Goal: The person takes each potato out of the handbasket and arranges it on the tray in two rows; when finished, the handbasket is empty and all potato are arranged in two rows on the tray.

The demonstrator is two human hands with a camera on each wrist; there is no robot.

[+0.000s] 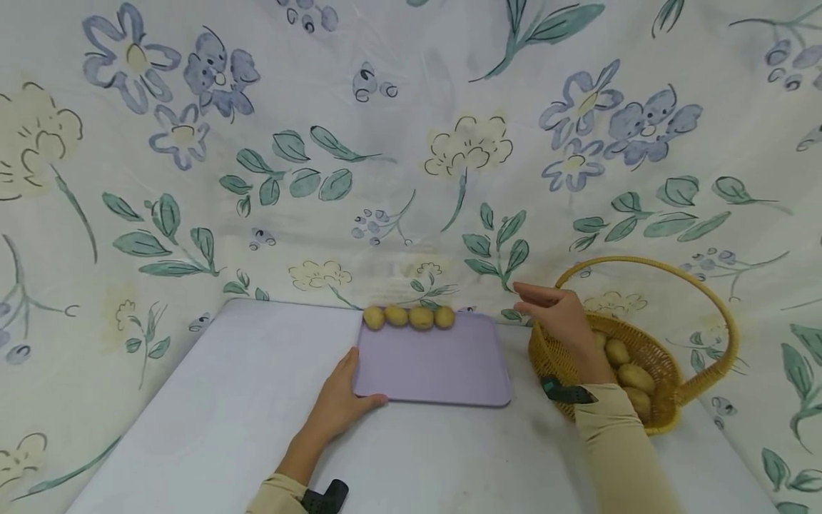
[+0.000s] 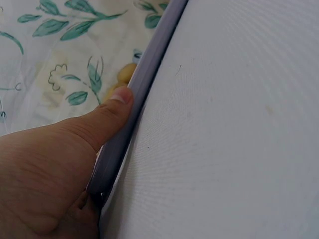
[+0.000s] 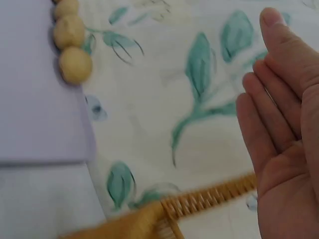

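Pale yellow-brown, rounded potatoes (image 1: 421, 318) sit four in a row along the far edge of a lilac rectangular tray (image 1: 433, 364), beginning at its far left corner; the tray lies on a white surface (image 1: 257, 371) before a white cloth (image 1: 411, 107) printed with blue, cream and green plants.

At the left, the left hand (image 1: 340, 396), in a beige sleeve (image 1: 279, 495), has its grip around the tray's near left corner, fingers along the left side, thumb at the near edge. The left wrist view brings the thumb close, laid against the lilac rim, with potatoes partly visible past it; the fingers are mostly hidden there.

Farther right, the right hand (image 1: 564, 320) overlaps the left rim of a golden-yellow woven basket (image 1: 546, 353) with a tall arched handle. Its grip is loose and holds nothing. Only the head view shows the several potatoes inside the basket, partly covered by the forearm. Only the right wrist view shows this hand's palm, fingers extended with a slight bend, near part of the handle; the row's right end appears there too.
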